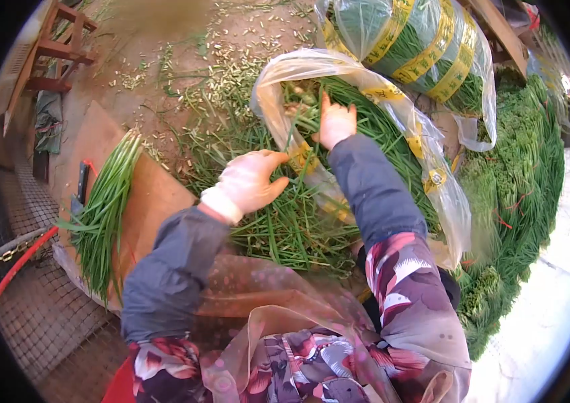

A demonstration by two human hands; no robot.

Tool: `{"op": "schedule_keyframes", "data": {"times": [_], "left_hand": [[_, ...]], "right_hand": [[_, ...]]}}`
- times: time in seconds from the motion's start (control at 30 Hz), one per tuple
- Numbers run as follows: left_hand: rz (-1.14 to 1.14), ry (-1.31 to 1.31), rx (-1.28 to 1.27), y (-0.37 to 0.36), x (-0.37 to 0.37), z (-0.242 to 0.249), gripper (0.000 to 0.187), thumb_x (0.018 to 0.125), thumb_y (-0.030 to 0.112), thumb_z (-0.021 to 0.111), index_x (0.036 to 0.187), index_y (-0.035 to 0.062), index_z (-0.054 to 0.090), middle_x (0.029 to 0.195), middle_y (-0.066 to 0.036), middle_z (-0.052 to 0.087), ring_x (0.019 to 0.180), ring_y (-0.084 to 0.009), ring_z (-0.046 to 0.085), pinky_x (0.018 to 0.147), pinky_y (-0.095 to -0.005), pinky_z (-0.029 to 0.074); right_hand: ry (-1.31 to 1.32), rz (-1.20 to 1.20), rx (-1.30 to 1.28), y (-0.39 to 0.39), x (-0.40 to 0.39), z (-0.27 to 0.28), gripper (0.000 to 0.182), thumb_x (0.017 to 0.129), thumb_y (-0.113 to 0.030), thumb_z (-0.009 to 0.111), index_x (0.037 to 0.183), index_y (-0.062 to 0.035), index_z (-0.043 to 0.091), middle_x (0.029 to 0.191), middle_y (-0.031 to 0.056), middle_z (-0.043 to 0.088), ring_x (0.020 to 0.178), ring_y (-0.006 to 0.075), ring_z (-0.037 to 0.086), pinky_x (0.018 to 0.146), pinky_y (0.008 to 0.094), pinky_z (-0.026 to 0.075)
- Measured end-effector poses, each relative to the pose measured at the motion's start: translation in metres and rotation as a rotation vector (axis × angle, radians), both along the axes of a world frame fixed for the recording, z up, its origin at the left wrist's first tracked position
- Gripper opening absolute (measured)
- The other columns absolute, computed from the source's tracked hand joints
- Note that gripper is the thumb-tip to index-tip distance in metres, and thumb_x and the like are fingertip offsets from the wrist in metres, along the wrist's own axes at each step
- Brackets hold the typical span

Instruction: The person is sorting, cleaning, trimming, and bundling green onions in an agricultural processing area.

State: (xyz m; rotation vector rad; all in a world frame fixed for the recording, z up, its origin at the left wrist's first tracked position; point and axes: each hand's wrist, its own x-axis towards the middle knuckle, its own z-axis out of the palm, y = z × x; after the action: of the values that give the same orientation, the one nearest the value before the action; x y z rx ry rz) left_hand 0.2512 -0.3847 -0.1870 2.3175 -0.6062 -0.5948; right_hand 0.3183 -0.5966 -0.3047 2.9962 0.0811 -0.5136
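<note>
Long green stalks [365, 114] lie inside an open clear plastic bag [436, 171] with yellow printed bands. My right hand [336, 123] is over the bag's opening, fingers apart, near the stalks. At the bag's left edge is my left hand [250, 181], in a pale glove, its thumb and fingers apart with nothing between them. Loose green leaves and cut pieces [285, 232] are heaped below both hands. On a brown board [157, 195] at the left rests a bunch of green stalks [107, 201].
A full, banded bag of greens [409, 47] lies at the upper right. Tied bundles [513, 181] are stacked along the right. A knife [82, 183] is beside the board. A wooden stool [56, 50] stands at the upper left, and trimmings [238, 60] litter the floor.
</note>
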Motion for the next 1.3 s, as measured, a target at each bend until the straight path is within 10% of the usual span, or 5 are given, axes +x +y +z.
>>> {"op": "schedule_keyframes", "data": {"times": [0.17, 0.4, 0.8, 1.0, 1.3], "left_hand": [[0.332, 0.543, -0.129, -0.023, -0.007, -0.043, 0.035, 0.084, 0.023, 0.067, 0.11, 0.0, 0.062, 0.102, -0.011, 0.067, 0.095, -0.0195, 0.064, 0.084, -0.032, 0.049], [0.544, 0.622, -1.06, -0.078, -0.055, -0.041, 0.091, 0.072, 0.011, 0.08, 0.146, 0.0073, 0.027, 0.135, -0.012, 0.049, 0.119, -0.0242, 0.051, 0.099, -0.0344, 0.041], [1.387, 0.837, -1.614, -0.048, -0.084, -0.124, 0.036, 0.082, 0.006, 0.065, 0.117, 0.0049, 0.056, 0.103, -0.011, 0.065, 0.097, -0.0249, 0.061, 0.091, -0.0438, 0.048], [0.697, 1.106, -1.401, -0.027, -0.079, -0.096, 0.042, 0.075, 0.019, 0.07, 0.109, -0.0011, 0.056, 0.071, -0.007, 0.061, 0.072, -0.0262, 0.062, 0.09, -0.0484, 0.046], [0.873, 1.009, -1.397, -0.034, -0.063, -0.11, 0.04, 0.078, 0.017, 0.07, 0.11, -0.0001, 0.053, 0.083, -0.011, 0.065, 0.086, -0.0303, 0.065, 0.105, -0.0569, 0.034]], "right_hand": [[0.095, 0.003, 0.236, -0.052, -0.039, 0.048, 0.085, 0.072, -0.019, 0.071, 0.145, -0.0061, 0.029, 0.08, 0.0147, 0.066, 0.071, 0.0291, 0.067, 0.063, 0.0394, 0.053], [0.003, -0.316, 1.124, -0.101, -0.052, 0.141, 0.068, 0.071, -0.015, 0.075, 0.13, -0.0019, 0.044, 0.108, 0.0097, 0.066, 0.098, 0.0179, 0.064, 0.089, 0.0304, 0.049], [-0.008, -0.011, 0.727, -0.118, -0.031, 0.101, 0.051, 0.077, -0.019, 0.07, 0.125, -0.0068, 0.057, 0.123, 0.0153, 0.06, 0.114, 0.027, 0.058, 0.099, 0.0353, 0.045], [0.049, 0.021, 0.335, -0.106, 0.046, 0.011, 0.118, 0.055, -0.043, 0.086, 0.144, 0.0041, 0.024, 0.14, 0.0233, 0.043, 0.129, 0.0345, 0.043, 0.11, 0.0357, 0.032], [0.303, -0.011, 0.336, -0.147, 0.102, -0.019, 0.103, 0.058, -0.044, 0.083, 0.139, -0.0015, 0.037, 0.129, 0.0209, 0.054, 0.12, 0.0328, 0.052, 0.104, 0.034, 0.039]]}}
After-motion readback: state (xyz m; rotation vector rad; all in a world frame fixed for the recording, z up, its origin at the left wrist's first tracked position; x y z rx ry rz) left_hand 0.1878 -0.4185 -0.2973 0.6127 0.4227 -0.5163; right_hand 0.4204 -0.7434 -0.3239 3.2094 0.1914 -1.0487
